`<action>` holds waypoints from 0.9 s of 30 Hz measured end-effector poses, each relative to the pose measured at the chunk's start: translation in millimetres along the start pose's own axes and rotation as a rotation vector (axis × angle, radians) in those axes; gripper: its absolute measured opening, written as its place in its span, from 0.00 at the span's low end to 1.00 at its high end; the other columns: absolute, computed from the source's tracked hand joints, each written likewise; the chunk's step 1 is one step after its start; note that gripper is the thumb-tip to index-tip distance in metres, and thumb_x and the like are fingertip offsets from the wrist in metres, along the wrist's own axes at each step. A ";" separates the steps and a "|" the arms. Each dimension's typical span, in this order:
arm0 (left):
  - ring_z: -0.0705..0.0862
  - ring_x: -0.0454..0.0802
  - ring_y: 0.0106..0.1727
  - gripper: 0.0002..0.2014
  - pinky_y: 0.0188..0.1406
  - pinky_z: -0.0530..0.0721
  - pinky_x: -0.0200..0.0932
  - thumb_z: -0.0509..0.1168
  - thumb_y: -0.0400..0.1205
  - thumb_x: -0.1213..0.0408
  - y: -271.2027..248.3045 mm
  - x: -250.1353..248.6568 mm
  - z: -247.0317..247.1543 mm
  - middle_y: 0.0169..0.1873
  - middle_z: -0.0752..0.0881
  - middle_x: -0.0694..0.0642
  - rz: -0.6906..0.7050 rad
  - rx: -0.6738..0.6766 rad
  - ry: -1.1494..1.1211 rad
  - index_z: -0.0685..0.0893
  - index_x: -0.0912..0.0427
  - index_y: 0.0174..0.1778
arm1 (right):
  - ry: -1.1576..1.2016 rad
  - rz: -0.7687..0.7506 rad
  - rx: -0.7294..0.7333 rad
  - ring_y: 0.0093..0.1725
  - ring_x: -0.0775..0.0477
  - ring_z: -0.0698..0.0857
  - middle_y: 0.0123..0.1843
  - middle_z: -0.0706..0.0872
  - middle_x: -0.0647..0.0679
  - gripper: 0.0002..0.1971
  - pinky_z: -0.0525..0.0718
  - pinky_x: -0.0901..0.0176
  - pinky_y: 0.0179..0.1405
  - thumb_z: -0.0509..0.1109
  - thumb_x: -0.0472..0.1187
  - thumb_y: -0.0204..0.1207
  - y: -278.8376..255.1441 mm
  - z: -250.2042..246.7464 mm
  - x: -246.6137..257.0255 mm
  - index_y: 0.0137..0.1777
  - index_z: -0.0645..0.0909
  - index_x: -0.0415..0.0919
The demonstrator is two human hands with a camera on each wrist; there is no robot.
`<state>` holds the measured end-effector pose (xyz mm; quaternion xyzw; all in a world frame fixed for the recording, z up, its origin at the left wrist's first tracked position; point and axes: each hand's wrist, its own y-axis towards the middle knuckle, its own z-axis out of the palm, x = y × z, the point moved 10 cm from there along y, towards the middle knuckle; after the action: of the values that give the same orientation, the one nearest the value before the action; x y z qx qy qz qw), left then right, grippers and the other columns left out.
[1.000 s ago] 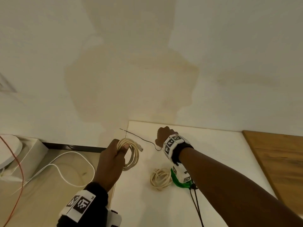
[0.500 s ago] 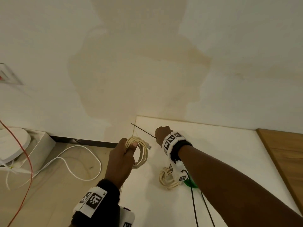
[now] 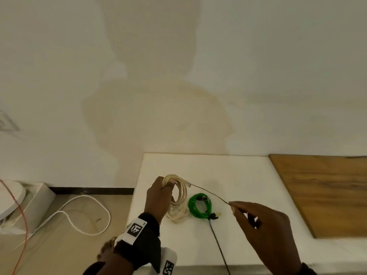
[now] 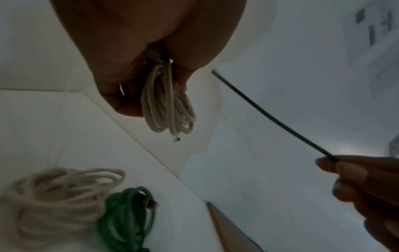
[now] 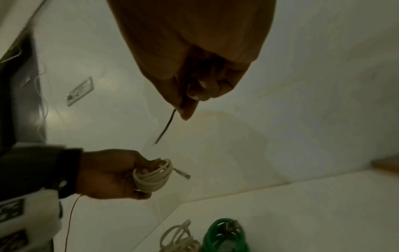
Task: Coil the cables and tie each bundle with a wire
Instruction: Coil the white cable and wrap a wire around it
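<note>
Overhead, left hand (image 3: pixel 158 197) grips the cream coil (image 3: pixel 179 192); right hand (image 3: pixel 266 225) pinches the wire (image 3: pixel 210 192), pointing toward it.

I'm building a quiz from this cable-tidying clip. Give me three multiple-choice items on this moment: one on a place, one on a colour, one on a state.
1. Where does the green coil lie?
A. on the white table, right beside a cream coil
B. on the wooden board
C. on the floor

2. What colour is the coil that the left hand holds?
A. green
B. cream
C. black

3. What is the right hand doing?
A. resting flat on the table
B. hanging idle
C. pinching a thin dark wire

Answers:
1 A: the green coil sits on the white table next to the cream coil lying there.
2 B: the left hand grips a cream coil held up off the table.
3 C: the right hand pinches the thin dark wire at one end; the other end is free.
</note>
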<state>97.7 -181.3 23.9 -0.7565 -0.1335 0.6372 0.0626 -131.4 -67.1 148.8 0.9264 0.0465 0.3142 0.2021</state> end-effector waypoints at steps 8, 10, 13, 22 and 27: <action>0.78 0.51 0.30 0.07 0.33 0.77 0.43 0.61 0.84 0.64 -53.6 -50.4 67.7 0.29 0.80 0.55 0.124 0.052 0.000 0.81 0.59 0.42 | -0.160 -0.086 -0.060 0.23 0.65 0.65 0.23 0.79 0.62 0.10 0.73 0.74 0.19 0.80 0.39 0.59 -62.8 -76.8 -9.4 0.39 0.89 0.55; 0.77 0.51 0.31 0.08 0.33 0.76 0.44 0.61 0.84 0.64 -67.9 -60.6 73.7 0.29 0.80 0.55 0.160 0.056 0.007 0.81 0.60 0.41 | -0.188 -0.079 -0.043 0.23 0.66 0.65 0.23 0.80 0.63 0.14 0.74 0.74 0.19 0.85 0.37 0.55 -72.1 -81.7 -13.7 0.38 0.89 0.54; 0.76 0.52 0.31 0.08 0.32 0.75 0.44 0.61 0.84 0.63 -88.5 -65.2 83.8 0.30 0.79 0.57 0.204 0.086 0.069 0.78 0.65 0.43 | -0.195 -0.073 -0.037 0.24 0.67 0.65 0.24 0.82 0.62 0.15 0.75 0.75 0.18 0.87 0.37 0.52 -83.1 -81.7 -15.3 0.37 0.89 0.52; 0.78 0.47 0.29 0.06 0.28 0.75 0.40 0.60 0.85 0.63 -163.3 -67.0 127.4 0.33 0.84 0.61 0.422 0.245 0.240 0.74 0.58 0.42 | -0.140 -0.001 0.015 0.26 0.70 0.65 0.25 0.83 0.63 0.14 0.71 0.81 0.23 0.86 0.41 0.54 -111.0 -58.2 -20.8 0.39 0.88 0.54; 0.81 0.50 0.31 0.07 0.32 0.80 0.44 0.59 0.85 0.64 -184.6 -60.6 134.8 0.33 0.85 0.51 0.451 0.307 0.196 0.77 0.49 0.43 | -0.078 0.095 -0.063 0.22 0.65 0.73 0.26 0.84 0.61 0.11 0.79 0.71 0.20 0.83 0.41 0.60 -122.1 -53.8 -27.9 0.40 0.86 0.54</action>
<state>-66.4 -32.0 106.0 -0.8066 0.1429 0.5717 0.0455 -181.1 57.1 122.6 0.9323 -0.0151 0.2885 0.2177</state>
